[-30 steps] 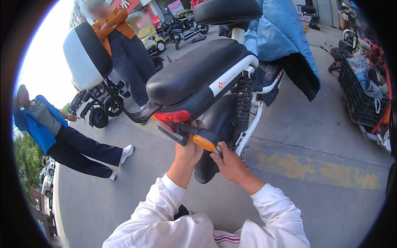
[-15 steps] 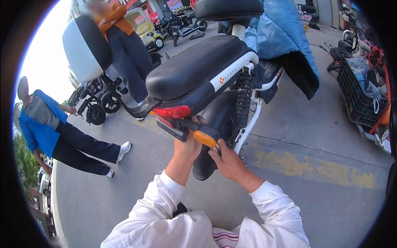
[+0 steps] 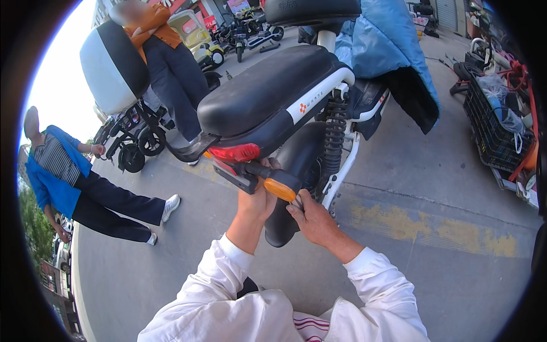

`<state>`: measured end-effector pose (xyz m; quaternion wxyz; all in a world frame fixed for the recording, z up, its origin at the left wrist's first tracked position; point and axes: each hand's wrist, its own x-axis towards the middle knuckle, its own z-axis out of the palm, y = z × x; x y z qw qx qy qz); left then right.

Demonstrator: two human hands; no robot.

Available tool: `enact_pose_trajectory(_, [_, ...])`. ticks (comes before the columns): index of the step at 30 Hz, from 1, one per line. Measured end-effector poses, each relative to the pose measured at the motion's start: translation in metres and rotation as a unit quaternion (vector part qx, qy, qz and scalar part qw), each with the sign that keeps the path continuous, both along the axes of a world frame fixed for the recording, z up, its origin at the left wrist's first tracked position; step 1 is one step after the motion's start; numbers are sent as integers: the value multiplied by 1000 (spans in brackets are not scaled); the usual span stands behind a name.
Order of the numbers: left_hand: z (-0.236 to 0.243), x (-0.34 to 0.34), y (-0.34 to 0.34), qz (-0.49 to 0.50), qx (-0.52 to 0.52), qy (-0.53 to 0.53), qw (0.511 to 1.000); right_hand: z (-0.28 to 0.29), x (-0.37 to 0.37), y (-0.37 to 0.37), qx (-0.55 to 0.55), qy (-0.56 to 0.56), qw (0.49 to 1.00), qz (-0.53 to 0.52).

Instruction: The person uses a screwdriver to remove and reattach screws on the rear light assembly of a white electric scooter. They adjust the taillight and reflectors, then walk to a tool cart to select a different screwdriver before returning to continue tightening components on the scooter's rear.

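Note:
An electric scooter stands before me with its rear end near, showing a black seat, a red tail light and an amber turn signal on a black stalk. My left hand is closed around the turn signal's stalk from below, most of its fingers hidden behind the lamp. Just right of the lamp, my right hand pinches a small metal tool, whose kind is hard to make out. Under the hands is the black rear mudguard. A dark plate bracket hangs left of the stalk.
A black-and-white backrest rises at the left. Two people stand nearby, one in a blue jacket, one in an orange top. A blue padded cover drapes over the scooter's front. A black crate sits at the right.
The scooter appears shifted slightly left in view. Both hands keep the same hold at the turn signal.

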<state>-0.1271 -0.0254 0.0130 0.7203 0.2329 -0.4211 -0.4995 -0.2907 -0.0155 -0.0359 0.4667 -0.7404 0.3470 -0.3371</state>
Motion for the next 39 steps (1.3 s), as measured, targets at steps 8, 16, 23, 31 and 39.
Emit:
enact_pose_trajectory(8, [-3, 0, -5, 14, 1, 1, 1000, 0, 1, -1, 4, -7, 1000, -3])
enact_pose_trajectory(16, [-2, 2, -2, 13, 2, 9, 1000, -4, 7, -2, -6, -20, 1000, -6])
enact_pose_trajectory(23, [-3, 2, -3, 16, 1, 6, 1000, -12, 17, -1, -15, -36, 999, -9])
enact_pose_trajectory(31, [-6, 4, -6, -7, -13, 13, 1000, -5, 11, -4, 35, -22, 999, -27])
enact_pose_trajectory(39, [-6, 5, -8, -17, -21, 19, 999, -4, 10, -9, 29, 5, 999, -20])
